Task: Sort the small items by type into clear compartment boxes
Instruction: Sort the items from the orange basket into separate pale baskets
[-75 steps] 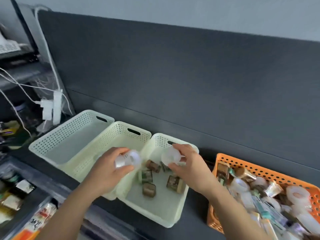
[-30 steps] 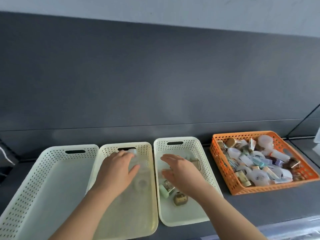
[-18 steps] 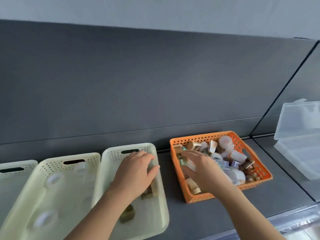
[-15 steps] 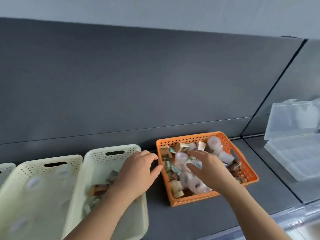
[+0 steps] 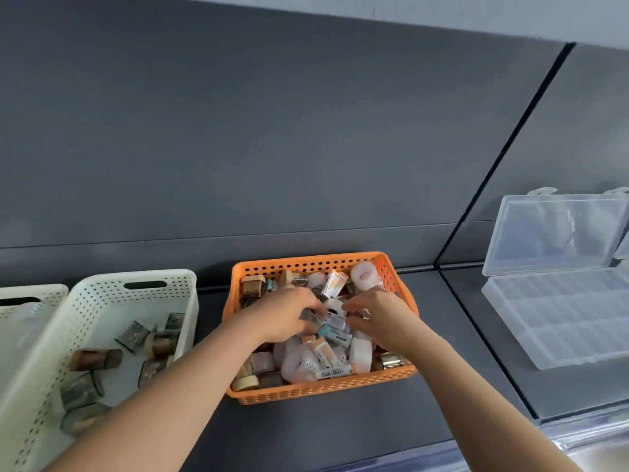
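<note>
An orange basket in the middle of the dark shelf holds a heap of mixed small items: white rolls, small labelled tubes and gold-capped bottles. Both my hands are down in this heap. My left hand has its fingers bent over the small tubes at the centre, fingertips hidden among them. My right hand faces it, finger and thumb slightly apart beside a white roll. The clear compartment box lies open at the right, its lid propped against the wall.
A cream perforated basket left of the orange one holds several brown and gold bottles. Another cream basket shows at the far left edge. A dark wall panel rises behind, and the shelf's front edge runs along the bottom right.
The view has swung right, away from the cream baskets. My left hand has moved from the cream basket into the orange basket, meeting my right hand over the heap.
</note>
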